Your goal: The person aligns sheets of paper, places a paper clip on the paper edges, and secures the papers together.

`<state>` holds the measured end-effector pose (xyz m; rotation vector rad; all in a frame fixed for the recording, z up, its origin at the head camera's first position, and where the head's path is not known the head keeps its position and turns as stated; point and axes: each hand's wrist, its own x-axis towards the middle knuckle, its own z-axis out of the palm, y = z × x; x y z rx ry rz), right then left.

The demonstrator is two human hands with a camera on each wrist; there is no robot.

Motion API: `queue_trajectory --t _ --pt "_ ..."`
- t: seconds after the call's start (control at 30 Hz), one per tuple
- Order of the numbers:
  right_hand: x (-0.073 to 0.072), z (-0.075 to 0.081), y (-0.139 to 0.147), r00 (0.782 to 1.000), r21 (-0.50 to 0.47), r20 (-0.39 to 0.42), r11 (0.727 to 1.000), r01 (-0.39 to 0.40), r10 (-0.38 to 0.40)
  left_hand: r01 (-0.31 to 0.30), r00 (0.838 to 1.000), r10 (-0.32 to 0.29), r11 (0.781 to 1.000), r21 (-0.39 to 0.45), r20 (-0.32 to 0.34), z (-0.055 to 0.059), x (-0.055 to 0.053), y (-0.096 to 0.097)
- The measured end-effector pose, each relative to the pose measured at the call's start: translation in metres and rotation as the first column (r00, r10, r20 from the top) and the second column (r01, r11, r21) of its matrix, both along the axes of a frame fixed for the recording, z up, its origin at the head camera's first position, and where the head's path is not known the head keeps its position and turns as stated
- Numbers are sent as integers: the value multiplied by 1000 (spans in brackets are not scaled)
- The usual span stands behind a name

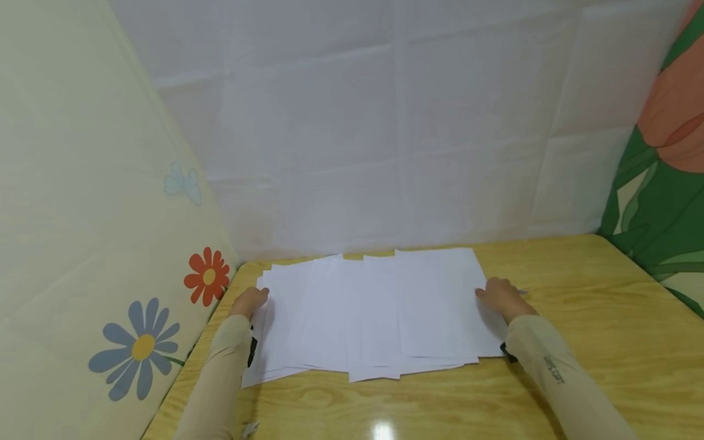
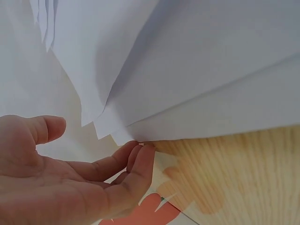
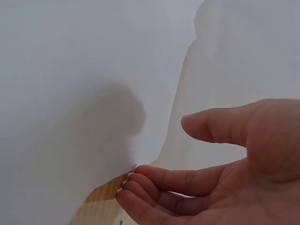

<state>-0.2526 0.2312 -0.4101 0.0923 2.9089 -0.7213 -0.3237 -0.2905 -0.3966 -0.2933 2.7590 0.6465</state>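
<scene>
Several white paper sheets (image 1: 324, 311) lie overlapping in a wide, uneven spread on the wooden table. At the left end of the spread is my left hand (image 1: 249, 302). In the left wrist view its fingertips (image 2: 146, 149) meet the lower edge of the sheets, while the thumb stands apart from the paper. My right hand (image 1: 502, 297) is by the right edge of the rightmost sheet (image 1: 440, 299). The right wrist view shows its fingertips (image 3: 136, 176) right at the paper's edge, fingers slightly bent and the thumb raised away. Neither hand pinches a sheet.
The wooden table (image 1: 583, 293) meets a white cloth wall (image 1: 385, 122) at the back. A flower-printed panel (image 1: 82, 244) stands along the left, another (image 1: 665, 201) on the right. A small blue item (image 1: 522, 292) shows just beyond my right hand.
</scene>
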Motion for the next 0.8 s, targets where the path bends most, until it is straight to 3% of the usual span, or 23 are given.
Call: queue_trajectory --t 0.2,0.5,0.8 --pt "-1 1 -2 1000 -19 6 1000 6 -6 12 1000 -12 1000 -14 -4 -1 -4 4" --pt "-2 4 -6 994 -38 95 998 49 -45 7 1000 -7 1000 -4 0 -2 -4 13" --pt "-4 2 -6 993 -81 101 995 62 -53 3 1000 -3 1000 15 -10 -5 -5 20"
